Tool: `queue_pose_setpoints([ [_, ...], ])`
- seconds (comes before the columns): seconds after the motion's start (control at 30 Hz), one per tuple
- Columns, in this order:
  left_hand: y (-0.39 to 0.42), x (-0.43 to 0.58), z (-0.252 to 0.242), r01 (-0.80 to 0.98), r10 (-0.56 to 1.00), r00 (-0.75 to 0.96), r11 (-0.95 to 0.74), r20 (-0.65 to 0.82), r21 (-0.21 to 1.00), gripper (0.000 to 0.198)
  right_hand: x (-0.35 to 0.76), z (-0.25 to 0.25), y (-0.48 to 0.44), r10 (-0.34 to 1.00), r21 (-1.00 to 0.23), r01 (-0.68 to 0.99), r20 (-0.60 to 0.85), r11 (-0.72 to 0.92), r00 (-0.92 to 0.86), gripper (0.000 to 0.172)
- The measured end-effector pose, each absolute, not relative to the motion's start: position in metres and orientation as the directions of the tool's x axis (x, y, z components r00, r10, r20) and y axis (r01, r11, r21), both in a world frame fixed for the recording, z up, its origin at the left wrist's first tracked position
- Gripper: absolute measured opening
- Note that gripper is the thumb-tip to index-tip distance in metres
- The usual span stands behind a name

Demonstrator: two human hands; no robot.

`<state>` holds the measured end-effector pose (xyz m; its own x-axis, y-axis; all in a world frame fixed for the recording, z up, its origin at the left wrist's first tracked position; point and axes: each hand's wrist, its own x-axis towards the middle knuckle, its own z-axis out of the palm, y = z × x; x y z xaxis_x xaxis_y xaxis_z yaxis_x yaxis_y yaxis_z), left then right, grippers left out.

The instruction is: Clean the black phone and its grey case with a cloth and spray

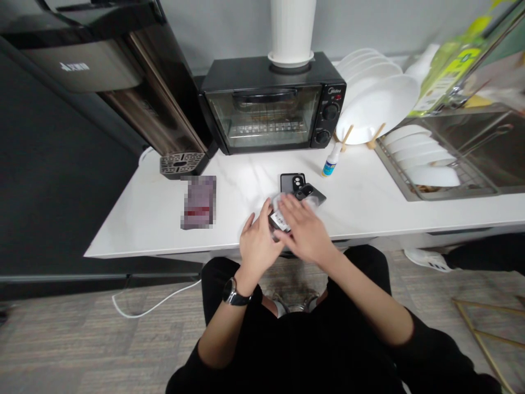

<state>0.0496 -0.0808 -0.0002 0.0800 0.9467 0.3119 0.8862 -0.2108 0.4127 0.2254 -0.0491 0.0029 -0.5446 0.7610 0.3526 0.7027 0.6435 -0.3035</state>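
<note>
My left hand [261,241] is closed around the edge of a small dark flat item with a white barcode label [279,220], close above the counter's front edge. My right hand [302,227] lies over that item, fingers stretched across its top and thumb at its near side. A pale, partly see-through piece [312,202] shows beside the right fingers; motion blur hides what it is. Just beyond my hands, a dark phone [316,195] with round camera lenses lies partly over a black phone case [288,181]. A small white spray bottle with a blue label [330,162] stands behind them.
A pixelated purple packet [200,202] lies at left, near a drinks machine [180,164]. Behind stands a toaster oven [270,117] bearing a white pot [292,33]. Plates [377,106] stand racked at right, beside a sink basket with white bowls [426,156]. Another person's shoe [426,259] shows below.
</note>
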Motion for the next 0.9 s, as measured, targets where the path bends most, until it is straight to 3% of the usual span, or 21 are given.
queue_pose_setpoints([
  [0.1, -0.081, 0.047, -0.001, 0.891, 0.949, 0.091, -0.214, 0.303, 0.401, 0.094, 0.217, 0.004, -0.06, 0.68, -0.312, 0.604, 0.325, 0.733, -0.658, 0.076],
  [0.3, -0.081, 0.052, 0.005, 0.873, 0.946, 0.064, -0.208, 0.318, 0.442, 0.097, 0.244, 0.001, -0.032, 0.832, -0.313, 0.788, 0.372, 0.53, -0.412, 0.075],
  [0.5, -0.079, 0.048, -0.002, 0.891, 0.951, 0.102, -0.217, 0.291, 0.399, 0.093, 0.228, 0.005, -0.054, 0.613, -0.258, 0.556, 0.306, 0.79, -0.728, 0.08],
  [0.67, -0.081, 0.052, 0.001, 0.874, 0.942, 0.089, -0.23, 0.324, 0.429, 0.096, 0.236, 0.003, -0.026, 0.829, -0.299, 0.788, 0.356, 0.538, -0.431, 0.073],
  [0.83, -0.081, 0.051, 0.0, 0.895, 0.943, 0.088, -0.217, 0.322, 0.39, 0.088, 0.223, 0.002, -0.037, 0.667, -0.261, 0.614, 0.318, 0.745, -0.674, 0.066],
  [0.9, -0.081, 0.051, 0.001, 0.889, 0.942, 0.088, -0.22, 0.323, 0.402, 0.09, 0.23, 0.002, -0.031, 0.707, -0.262, 0.658, 0.33, 0.706, -0.626, 0.073],
])
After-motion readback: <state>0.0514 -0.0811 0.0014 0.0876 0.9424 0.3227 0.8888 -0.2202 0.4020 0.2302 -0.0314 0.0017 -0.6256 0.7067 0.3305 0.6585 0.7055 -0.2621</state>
